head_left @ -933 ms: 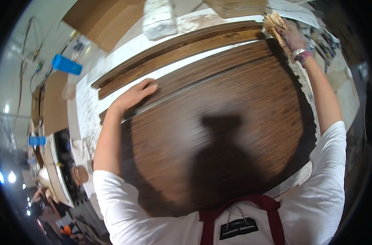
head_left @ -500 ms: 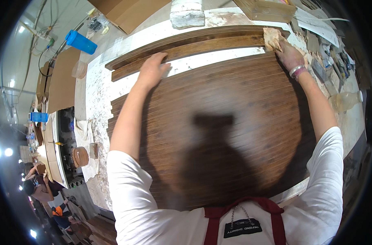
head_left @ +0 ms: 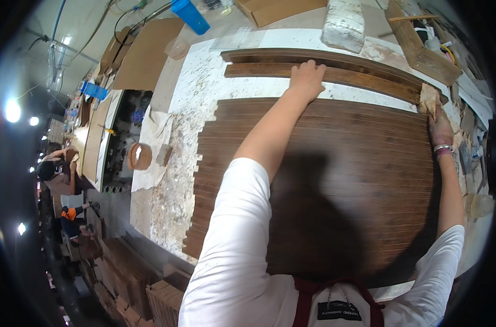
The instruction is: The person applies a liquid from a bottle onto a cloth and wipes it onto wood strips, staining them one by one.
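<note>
Most brown strips (head_left: pixel 346 163) already lay side by side on the white table (head_left: pixel 201 71), with two loose strips (head_left: pixel 362 80) left beyond; the left hand (head_left: pixel 308 80) bent over the nearer, grip unclear, while the right hand (head_left: pixel 440 128) pinched a crumpled cloth (head_left: pixel 428 98) at its end. Earlier, the left hand was on the main group, whose gap had since closed.

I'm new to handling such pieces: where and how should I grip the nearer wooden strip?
Probably pinch the nearer wooden strip near its left end, coming from the left: that narrow end is bare, while the left hand covers part further right and the second strip lies behind it.
</note>
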### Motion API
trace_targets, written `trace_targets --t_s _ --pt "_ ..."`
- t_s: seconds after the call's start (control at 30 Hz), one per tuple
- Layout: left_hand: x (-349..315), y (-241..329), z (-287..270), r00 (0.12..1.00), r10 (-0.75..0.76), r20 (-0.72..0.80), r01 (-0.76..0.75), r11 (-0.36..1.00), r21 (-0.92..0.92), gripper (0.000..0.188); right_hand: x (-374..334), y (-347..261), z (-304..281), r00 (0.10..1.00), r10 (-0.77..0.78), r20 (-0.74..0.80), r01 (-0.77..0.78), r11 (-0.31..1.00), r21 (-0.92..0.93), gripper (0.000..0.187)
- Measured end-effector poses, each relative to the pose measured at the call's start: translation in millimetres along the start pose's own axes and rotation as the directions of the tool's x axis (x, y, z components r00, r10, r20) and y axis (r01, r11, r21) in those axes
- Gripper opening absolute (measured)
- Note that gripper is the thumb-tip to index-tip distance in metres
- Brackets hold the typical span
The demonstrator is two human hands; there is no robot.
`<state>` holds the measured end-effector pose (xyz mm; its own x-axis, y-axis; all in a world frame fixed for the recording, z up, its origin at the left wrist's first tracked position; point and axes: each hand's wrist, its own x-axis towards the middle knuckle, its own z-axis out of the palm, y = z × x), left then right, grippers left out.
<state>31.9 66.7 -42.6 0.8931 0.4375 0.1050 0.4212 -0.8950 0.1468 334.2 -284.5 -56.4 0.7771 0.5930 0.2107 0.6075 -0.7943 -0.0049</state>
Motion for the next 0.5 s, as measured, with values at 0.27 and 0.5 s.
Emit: trace_targets --t_s 0.27,0.5 --pt "-6 -4 -10 0.993 0.102 0.054 -0.102 0.995 -0.008 0.05 -6 -20 -18 1.0 -0.024 -0.004 0.024 0.999 -0.044 0.045" --pt "-4 -4 -15 0.964 0.263 0.037 -0.253 0.951 -0.179 0.043 -12 -18 -21 1.0 0.004 -0.018 -0.005 0.997 -0.081 0.045"
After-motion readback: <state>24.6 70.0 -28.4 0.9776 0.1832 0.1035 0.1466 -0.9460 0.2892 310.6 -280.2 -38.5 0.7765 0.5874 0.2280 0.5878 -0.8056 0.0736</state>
